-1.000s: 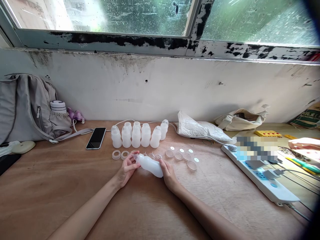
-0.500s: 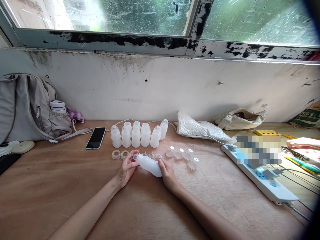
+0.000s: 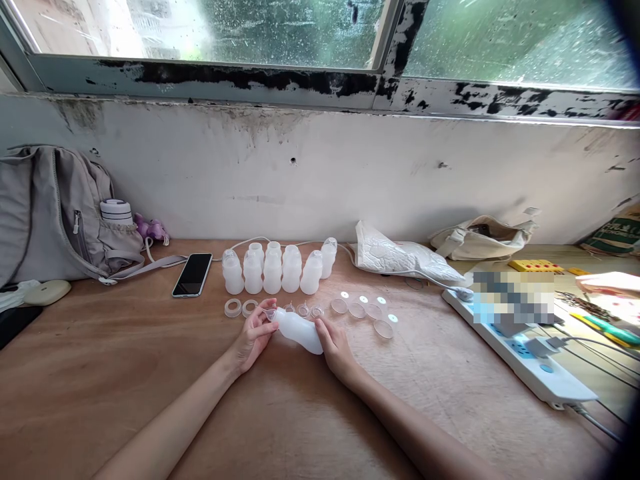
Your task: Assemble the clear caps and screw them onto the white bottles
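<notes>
A translucent white baby bottle (image 3: 299, 331) lies tilted between my hands just above the table, its mouth toward the left. My right hand (image 3: 337, 347) is closed around its base end. At the mouth, my left hand (image 3: 254, 339) pinches a clear bottle nipple (image 3: 270, 313), partly hidden by the fingers. Beyond my hands lie more clear nipples (image 3: 303, 309) and white collar rings (image 3: 233, 307) in a row. Several similar bottles (image 3: 273, 268) stand upright behind them. To the right are clear round caps (image 3: 357, 310) and small white discs (image 3: 363, 299).
A phone (image 3: 193, 275) lies to the left, near a grey backpack (image 3: 60, 213). A white padded pouch (image 3: 400, 257) and a cream bag (image 3: 483, 239) rest along the wall. On the right, a power strip (image 3: 555, 383) with cables runs along the table.
Almost nothing differs. My hands keep the same hold on the bottle and nipple, and the view has shifted very slightly.
</notes>
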### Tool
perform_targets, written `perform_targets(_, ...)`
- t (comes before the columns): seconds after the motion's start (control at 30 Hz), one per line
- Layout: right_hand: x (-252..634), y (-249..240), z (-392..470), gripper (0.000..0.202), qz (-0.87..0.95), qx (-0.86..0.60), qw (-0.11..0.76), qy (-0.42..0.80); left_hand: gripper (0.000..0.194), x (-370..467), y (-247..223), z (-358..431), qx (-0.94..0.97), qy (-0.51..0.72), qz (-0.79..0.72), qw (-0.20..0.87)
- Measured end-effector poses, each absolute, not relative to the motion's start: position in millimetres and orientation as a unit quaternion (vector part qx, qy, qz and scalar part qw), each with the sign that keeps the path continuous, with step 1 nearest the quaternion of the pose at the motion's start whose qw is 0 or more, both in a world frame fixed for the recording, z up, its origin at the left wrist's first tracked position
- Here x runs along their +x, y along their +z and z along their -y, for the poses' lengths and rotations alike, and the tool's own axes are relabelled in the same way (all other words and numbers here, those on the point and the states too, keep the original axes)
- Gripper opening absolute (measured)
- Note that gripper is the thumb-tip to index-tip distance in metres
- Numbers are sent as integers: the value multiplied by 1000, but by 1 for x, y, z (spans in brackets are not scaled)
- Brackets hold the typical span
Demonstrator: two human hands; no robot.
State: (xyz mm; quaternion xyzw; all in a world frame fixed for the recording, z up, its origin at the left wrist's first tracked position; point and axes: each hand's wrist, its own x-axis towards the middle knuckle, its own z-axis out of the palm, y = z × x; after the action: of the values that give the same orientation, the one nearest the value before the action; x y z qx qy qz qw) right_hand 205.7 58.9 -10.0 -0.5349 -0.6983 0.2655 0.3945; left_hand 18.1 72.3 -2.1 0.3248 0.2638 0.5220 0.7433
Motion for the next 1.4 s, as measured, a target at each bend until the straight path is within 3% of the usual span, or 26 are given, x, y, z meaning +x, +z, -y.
perform_targets(0.23,205,-11,-59,37,702,-532,391,266,40,20,-4,-72,322,516,-273,745)
perform_targets(0.43,206,-12,-61,39,689,-539,398,276,50,18,-1,-73,324,516,-249,752)
perform_targets(0.67,207,-13,-60,38,691,-536,399,277,32,21,-7,-72,323,515,-304,734)
perform_targets(0.93,207,-13,-60,42,687,-536,403,282,41,17,-7,-73,353,511,-291,727)
perform_targets(1.2,202,-8,-54,22,744,-505,375,226,27,25,-8,-72,359,526,-306,708)
perform_targets(1.4,195,-15,-50,42,787,-492,340,151,30,29,-2,-61,362,542,-308,693)
